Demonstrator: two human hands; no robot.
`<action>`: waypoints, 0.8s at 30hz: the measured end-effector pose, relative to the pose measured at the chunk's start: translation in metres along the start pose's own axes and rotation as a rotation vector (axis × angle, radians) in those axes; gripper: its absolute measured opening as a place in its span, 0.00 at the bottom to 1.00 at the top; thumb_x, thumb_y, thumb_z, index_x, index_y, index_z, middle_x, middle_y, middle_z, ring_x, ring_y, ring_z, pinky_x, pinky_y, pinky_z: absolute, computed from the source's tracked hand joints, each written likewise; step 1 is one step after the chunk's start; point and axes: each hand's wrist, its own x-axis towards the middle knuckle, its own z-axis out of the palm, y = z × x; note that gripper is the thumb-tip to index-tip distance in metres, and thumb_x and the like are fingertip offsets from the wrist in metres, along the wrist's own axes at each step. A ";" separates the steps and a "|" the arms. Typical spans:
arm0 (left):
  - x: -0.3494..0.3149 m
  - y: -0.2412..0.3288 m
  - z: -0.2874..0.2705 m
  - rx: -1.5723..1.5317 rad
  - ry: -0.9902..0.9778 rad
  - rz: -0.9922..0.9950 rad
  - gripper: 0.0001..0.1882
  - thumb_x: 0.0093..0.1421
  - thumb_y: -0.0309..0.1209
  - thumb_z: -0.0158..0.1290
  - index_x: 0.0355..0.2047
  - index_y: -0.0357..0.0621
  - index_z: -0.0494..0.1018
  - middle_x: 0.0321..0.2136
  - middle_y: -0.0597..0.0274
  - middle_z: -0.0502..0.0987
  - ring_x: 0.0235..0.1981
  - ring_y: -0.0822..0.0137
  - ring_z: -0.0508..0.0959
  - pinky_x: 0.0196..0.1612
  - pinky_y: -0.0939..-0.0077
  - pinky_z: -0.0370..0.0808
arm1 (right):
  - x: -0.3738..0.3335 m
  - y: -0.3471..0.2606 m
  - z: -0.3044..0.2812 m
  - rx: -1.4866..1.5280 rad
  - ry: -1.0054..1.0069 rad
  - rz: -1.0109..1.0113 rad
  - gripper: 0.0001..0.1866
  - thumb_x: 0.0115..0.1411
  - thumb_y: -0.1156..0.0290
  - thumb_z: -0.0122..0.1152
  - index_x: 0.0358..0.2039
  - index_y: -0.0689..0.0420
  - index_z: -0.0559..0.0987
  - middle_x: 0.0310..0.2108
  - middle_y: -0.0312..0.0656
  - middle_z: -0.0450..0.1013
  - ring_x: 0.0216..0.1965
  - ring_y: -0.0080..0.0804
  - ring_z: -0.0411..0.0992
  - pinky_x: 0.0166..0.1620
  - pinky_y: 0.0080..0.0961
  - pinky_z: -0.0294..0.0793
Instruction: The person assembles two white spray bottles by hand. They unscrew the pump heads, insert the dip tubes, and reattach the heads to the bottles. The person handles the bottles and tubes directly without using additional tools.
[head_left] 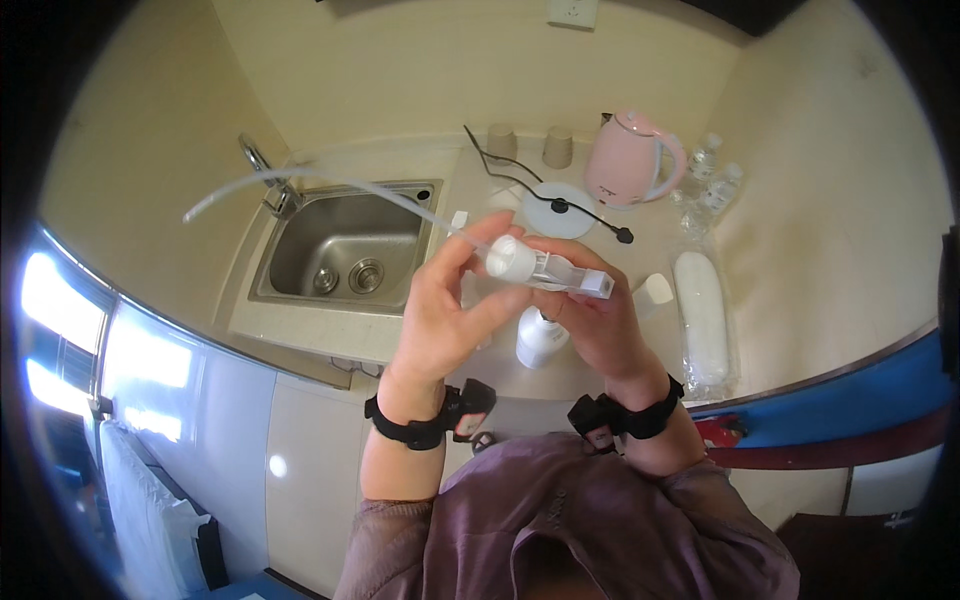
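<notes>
Above the counter (480, 180), both hands hold a pump head (545, 268) at chest height, clear of every surface. The left hand (445, 305) grips the white collar end (510, 257) between thumb and fingers. The right hand (600, 320) grasps the clear nozzle end (590, 282) from below. Both grips are closed on the part. A long thin dip tube (300, 185) runs from the collar leftward, arching over the sink (345, 250) and ending free near the faucet (265, 175).

Directly beneath the hands, a white bottle (540, 338) stands upright on the counter. Its neck appears open, though the hands partly hide it. A small white cap (655, 290) lies just right of the bottle, and a wrapped white roll (700, 315) lies beyond that.

Status, as judged from this view: the pump head is fully out of the bottle, with the tube withdrawn and exposed along its whole length. The pump and bottle are separate. Nothing shows whether the bottle holds liquid.

At the back of the counter stand a pink kettle (630, 160), its round base (557, 210) with a black cord (520, 175), two paper cups (530, 145) and two water bottles (710, 180).
</notes>
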 end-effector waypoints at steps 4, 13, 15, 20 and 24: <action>-0.004 -0.004 -0.014 0.114 0.043 -0.037 0.25 0.50 0.26 0.62 0.50 0.39 0.74 0.39 0.67 0.75 0.36 0.76 0.69 0.42 0.81 0.68 | -0.001 0.003 0.009 -0.008 -0.042 0.059 0.18 0.59 0.76 0.61 0.50 0.62 0.73 0.42 0.37 0.75 0.43 0.20 0.70 0.47 0.22 0.71; -0.013 0.001 -0.014 -0.207 0.055 -0.157 0.20 0.55 0.21 0.59 0.49 0.35 0.72 0.41 0.60 0.79 0.40 0.77 0.75 0.45 0.82 0.72 | -0.002 0.016 0.014 0.120 -0.043 0.170 0.14 0.59 0.75 0.61 0.45 0.63 0.75 0.39 0.35 0.75 0.41 0.18 0.70 0.43 0.20 0.71; -0.014 -0.002 -0.016 -0.249 0.036 -0.163 0.20 0.57 0.21 0.57 0.51 0.33 0.70 0.42 0.57 0.79 0.42 0.75 0.77 0.47 0.81 0.72 | -0.002 0.015 0.014 0.147 -0.047 0.159 0.13 0.59 0.75 0.60 0.45 0.63 0.75 0.39 0.35 0.75 0.41 0.18 0.71 0.43 0.20 0.71; -0.014 -0.003 -0.014 -0.305 0.031 -0.172 0.20 0.58 0.21 0.56 0.52 0.33 0.69 0.42 0.58 0.79 0.42 0.75 0.77 0.47 0.81 0.72 | -0.001 0.018 0.013 0.227 -0.046 0.163 0.14 0.60 0.76 0.59 0.46 0.63 0.75 0.39 0.35 0.75 0.41 0.19 0.71 0.44 0.20 0.71; -0.013 -0.005 -0.010 -0.299 0.076 -0.172 0.19 0.59 0.24 0.56 0.52 0.32 0.69 0.40 0.61 0.78 0.41 0.76 0.76 0.45 0.82 0.72 | 0.000 0.018 0.010 0.222 -0.044 0.171 0.15 0.59 0.77 0.59 0.47 0.63 0.75 0.40 0.36 0.76 0.41 0.19 0.72 0.44 0.21 0.71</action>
